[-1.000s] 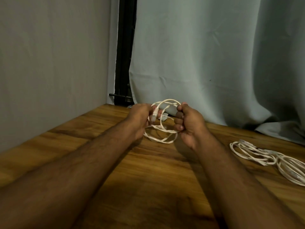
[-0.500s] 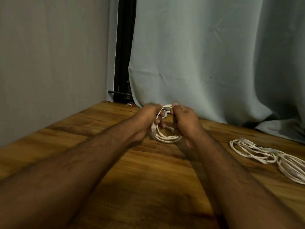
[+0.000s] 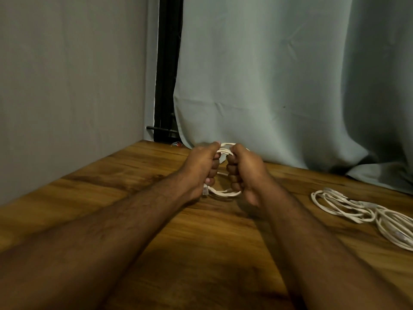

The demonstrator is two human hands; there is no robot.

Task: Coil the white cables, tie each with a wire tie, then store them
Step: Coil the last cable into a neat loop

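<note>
A coiled white cable (image 3: pixel 224 193) stands upright between my two hands, just above the wooden table (image 3: pixel 201 253). My left hand (image 3: pixel 202 167) grips the coil's left side, fingers curled round the strands, and a plug end pokes out below it. My right hand (image 3: pixel 242 170) grips the right side the same way. The top of the coil shows between my thumbs; most of the loop is hidden by my fingers. No wire tie is visible.
Two more loose white cables (image 3: pixel 348 205) lie in loops on the table at the right, reaching the frame edge. A grey-green curtain (image 3: pixel 279 86) hangs behind the table, a plain wall stands at the left, and a small coloured object (image 3: pixel 176 143) lies by the curtain's foot.
My hands have come closer together and squeezed the wide loose loop into a smaller, tighter coil, holding it a little lower and farther from me.
</note>
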